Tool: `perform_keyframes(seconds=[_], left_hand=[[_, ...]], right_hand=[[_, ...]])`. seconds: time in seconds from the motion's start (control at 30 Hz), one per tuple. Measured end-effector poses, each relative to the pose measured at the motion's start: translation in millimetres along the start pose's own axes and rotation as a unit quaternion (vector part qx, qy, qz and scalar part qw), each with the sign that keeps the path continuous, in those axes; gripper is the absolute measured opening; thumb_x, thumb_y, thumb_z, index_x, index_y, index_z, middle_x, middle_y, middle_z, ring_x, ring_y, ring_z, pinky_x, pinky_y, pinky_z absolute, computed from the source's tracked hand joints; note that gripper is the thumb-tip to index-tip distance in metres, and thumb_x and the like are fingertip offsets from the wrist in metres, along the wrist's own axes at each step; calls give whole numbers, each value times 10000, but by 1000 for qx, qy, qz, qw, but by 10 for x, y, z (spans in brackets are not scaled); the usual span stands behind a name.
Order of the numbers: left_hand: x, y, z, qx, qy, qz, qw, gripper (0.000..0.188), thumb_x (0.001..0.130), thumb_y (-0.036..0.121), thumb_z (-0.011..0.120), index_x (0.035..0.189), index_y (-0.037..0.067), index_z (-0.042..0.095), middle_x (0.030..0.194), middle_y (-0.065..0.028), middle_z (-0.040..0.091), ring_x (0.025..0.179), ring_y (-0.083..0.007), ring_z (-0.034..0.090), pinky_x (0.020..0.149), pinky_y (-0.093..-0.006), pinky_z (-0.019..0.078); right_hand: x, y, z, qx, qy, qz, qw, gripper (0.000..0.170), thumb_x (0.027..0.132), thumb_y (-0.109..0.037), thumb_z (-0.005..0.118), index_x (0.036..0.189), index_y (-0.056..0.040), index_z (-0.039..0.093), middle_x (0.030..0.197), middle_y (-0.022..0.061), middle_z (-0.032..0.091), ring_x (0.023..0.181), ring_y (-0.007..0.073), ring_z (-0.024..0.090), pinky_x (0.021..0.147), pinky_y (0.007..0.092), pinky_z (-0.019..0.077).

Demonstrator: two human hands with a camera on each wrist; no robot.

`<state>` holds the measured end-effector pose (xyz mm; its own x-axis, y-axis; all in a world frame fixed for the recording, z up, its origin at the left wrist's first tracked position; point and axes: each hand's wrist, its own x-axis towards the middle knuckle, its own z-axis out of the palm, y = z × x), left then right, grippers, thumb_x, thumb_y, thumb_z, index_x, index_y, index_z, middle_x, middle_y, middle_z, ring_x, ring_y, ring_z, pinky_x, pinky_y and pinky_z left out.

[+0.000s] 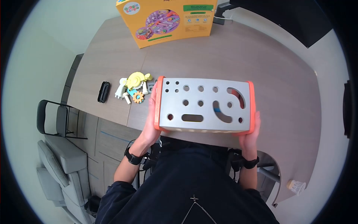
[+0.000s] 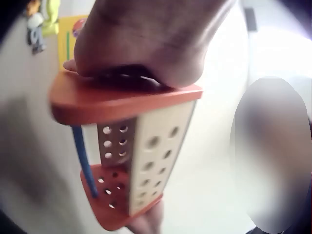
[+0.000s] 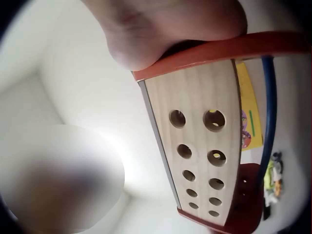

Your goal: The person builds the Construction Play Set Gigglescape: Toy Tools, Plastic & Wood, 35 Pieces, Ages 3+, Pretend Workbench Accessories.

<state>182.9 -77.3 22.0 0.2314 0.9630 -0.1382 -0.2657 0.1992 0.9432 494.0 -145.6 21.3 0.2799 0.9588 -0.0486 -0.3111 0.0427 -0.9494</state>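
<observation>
Both hands hold a toy toolbox [image 1: 194,95] at its two ends, over the near edge of the table in the head view. A grey top panel with round holes and curved slots faces up, between orange-red end plates [image 2: 126,105]. My left hand [image 1: 150,119] holds the left end plate, and my right hand [image 1: 253,128] holds the right one. Most fingers are hidden behind the plates. A pale wooden side with holes [image 3: 200,136] shows in the right wrist view. A blue rod [image 2: 84,161] runs between the end plates.
Left of the toolbox lie a yellow toy piece [image 1: 136,80], an orange gear [image 1: 138,97] and several screws. A black case [image 1: 104,92] lies further left. At the back stand a yellow carton [image 1: 186,30] and a dark monitor [image 1: 287,18]. A cup [image 1: 297,187] lies at right.
</observation>
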Motion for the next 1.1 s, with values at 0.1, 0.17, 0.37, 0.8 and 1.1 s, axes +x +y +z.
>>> perform_keyframes(seconds=[0.1, 0.17, 0.37, 0.8, 1.1], left_hand=[[91, -64, 18, -57, 22, -31, 998, 800, 1122, 680, 232, 1709, 136, 232, 1665, -128, 422, 1532, -262, 428, 1244, -504, 376], [128, -68, 92, -46, 39, -10, 998, 790, 1120, 684, 243, 1733, 190, 173, 1705, -116, 360, 1560, -258, 382, 1256, -497, 357], [419, -206, -36, -19, 1, -37, 999, 807, 1117, 691, 262, 1715, 150, 235, 1684, -129, 394, 1544, -247, 406, 1259, -485, 346], [556, -145, -85, 1, -42, -3, 999, 764, 1146, 610, 273, 1741, 161, 106, 1786, -83, 160, 1626, -244, 213, 1312, -444, 223], [448, 152, -644, 341, 20, 64, 938, 480, 1117, 183, 554, 1581, 83, 483, 1584, -122, 537, 1374, -253, 595, 1132, -390, 487]], right_hand=[[115, -6, 72, -53, -43, -39, 997, 730, 1124, -517, 311, 1686, -51, 285, 1630, 104, 459, 1504, 215, 431, 1201, 413, 390], [195, 91, 35, -41, -46, -20, 998, 728, 1121, -510, 311, 1681, -45, 293, 1613, 109, 477, 1494, 216, 446, 1199, 409, 392], [440, 304, -23, 26, -38, 29, 999, 680, 1138, -505, 324, 1611, -21, 381, 1540, 127, 546, 1423, 223, 519, 1180, 405, 419], [617, 471, -76, 52, -54, 53, 996, 651, 1150, -496, 361, 1595, -28, 435, 1515, 125, 572, 1416, 225, 532, 1185, 411, 415], [632, 343, 96, 30, -7, 36, 999, 629, 1136, -533, 421, 1491, -24, 525, 1441, 133, 623, 1340, 225, 589, 1142, 406, 459]])
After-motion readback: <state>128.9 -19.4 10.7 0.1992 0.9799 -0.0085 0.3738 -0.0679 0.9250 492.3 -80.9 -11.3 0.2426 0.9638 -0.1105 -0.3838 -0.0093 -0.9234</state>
